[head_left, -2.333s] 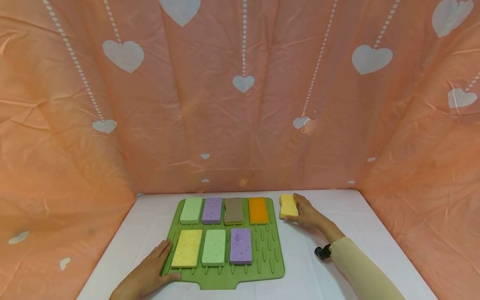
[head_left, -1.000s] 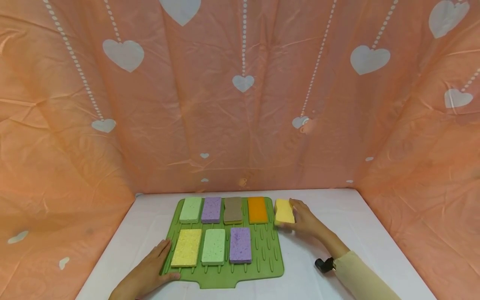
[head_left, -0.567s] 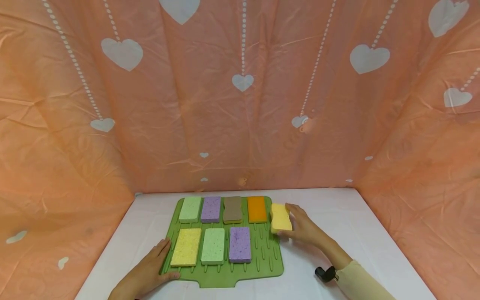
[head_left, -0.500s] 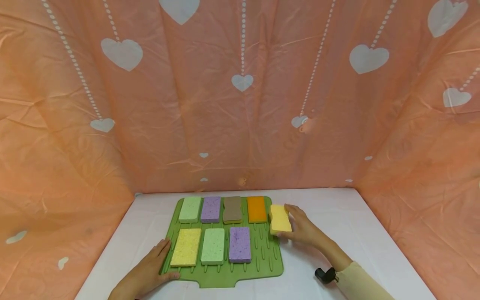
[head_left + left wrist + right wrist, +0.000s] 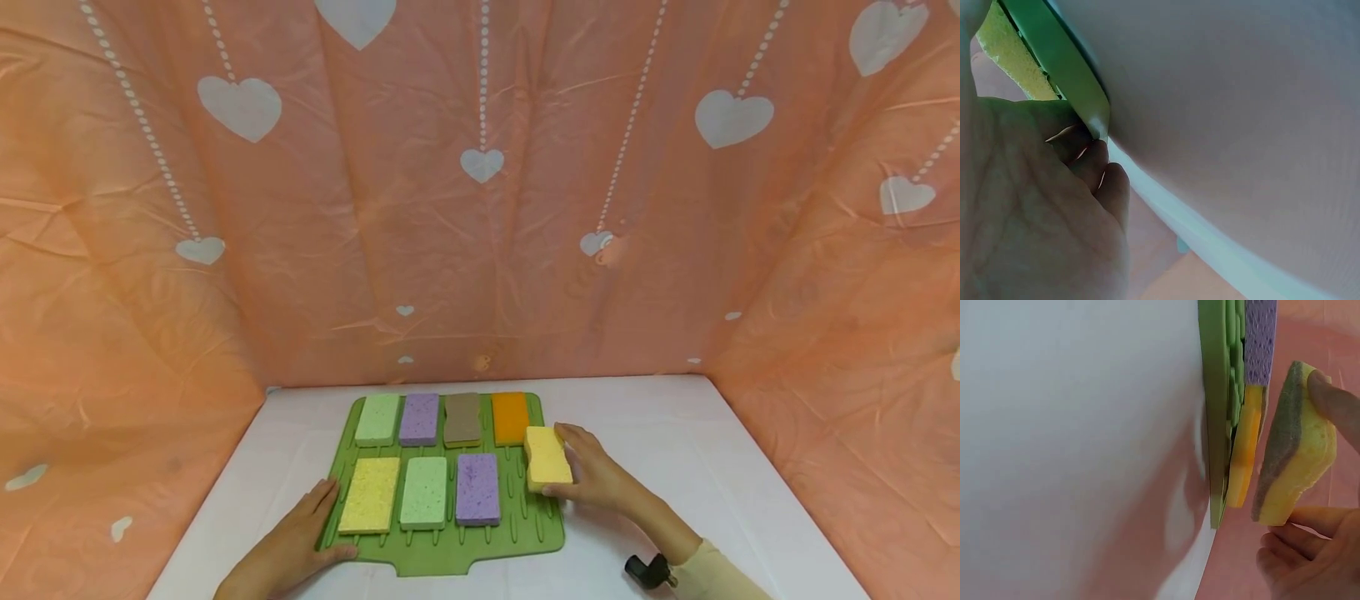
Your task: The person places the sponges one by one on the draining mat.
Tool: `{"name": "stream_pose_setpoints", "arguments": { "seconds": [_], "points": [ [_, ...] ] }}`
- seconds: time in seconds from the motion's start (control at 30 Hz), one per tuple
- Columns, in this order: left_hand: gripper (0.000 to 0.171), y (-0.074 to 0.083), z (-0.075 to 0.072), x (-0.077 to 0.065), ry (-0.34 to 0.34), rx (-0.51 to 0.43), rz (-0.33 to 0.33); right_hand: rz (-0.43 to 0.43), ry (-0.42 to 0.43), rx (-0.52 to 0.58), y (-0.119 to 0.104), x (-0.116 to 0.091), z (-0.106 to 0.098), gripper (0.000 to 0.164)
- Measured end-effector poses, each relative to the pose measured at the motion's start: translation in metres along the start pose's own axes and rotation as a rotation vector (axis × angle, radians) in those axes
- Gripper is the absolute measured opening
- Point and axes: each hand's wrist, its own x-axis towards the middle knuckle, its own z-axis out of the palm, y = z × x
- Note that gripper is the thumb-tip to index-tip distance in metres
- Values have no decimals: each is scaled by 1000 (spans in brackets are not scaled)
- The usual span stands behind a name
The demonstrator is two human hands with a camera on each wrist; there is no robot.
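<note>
In the head view my right hand (image 5: pixel 596 475) pinches a yellow scrub sponge (image 5: pixel 547 458) between thumb and fingers. The sponge has wavy sides, and the right wrist view shows its dark grey scouring layer facing the mat, with a gap between them. It hangs above the right part of a green ridged drying mat (image 5: pixel 525 533), just in front of an orange sponge (image 5: pixel 510 418). My left hand (image 5: pixel 296 533) rests at the mat's left front corner, fingers (image 5: pixel 1113 194) touching its edge and the thumb spread toward the front edge.
On the mat's back row lie light green (image 5: pixel 377 419), purple (image 5: pixel 418 418) and grey-brown (image 5: pixel 462 418) sponges. Its front row has yellow (image 5: pixel 369 496), light green (image 5: pixel 423 492) and purple (image 5: pixel 477 489) ones. A white-covered table (image 5: pixel 645 417) meets an orange heart-patterned curtain (image 5: pixel 420 208).
My right hand has carried the yellow scrub sponge from the white table right of the mat, leftward and nearer, over the mat's right part. The left hand stays at its corner.
</note>
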Motion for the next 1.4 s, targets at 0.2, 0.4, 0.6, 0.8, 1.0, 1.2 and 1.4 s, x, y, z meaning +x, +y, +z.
{"name": "stream_pose_setpoints", "arguments": {
  "seconds": [0.2,0.4,0.6,0.8,1.0,1.2,1.4],
  "points": [
    [120,0,0,1,-3,4,-4,-42,-31,-31,-9,-2,8,111],
    [120,-1,0,-2,-9,-11,-2,-15,-71,-7,-14,-5,16,112],
    [121,-3,1,-2,-4,-9,-6,-25,-99,1,-18,-5,22,111],
    [121,-3,1,0,-21,-37,-23,-22,-126,10,-19,-4,27,111],
    [120,-1,2,2,-41,-55,-31,-12,-119,9,-20,-7,31,111],
    [121,0,2,4,-42,-46,-32,4,-124,5,-23,-10,30,112],
    [121,-1,1,4,-39,-43,-28,26,-146,19,-25,-10,30,114]
  ]
}}
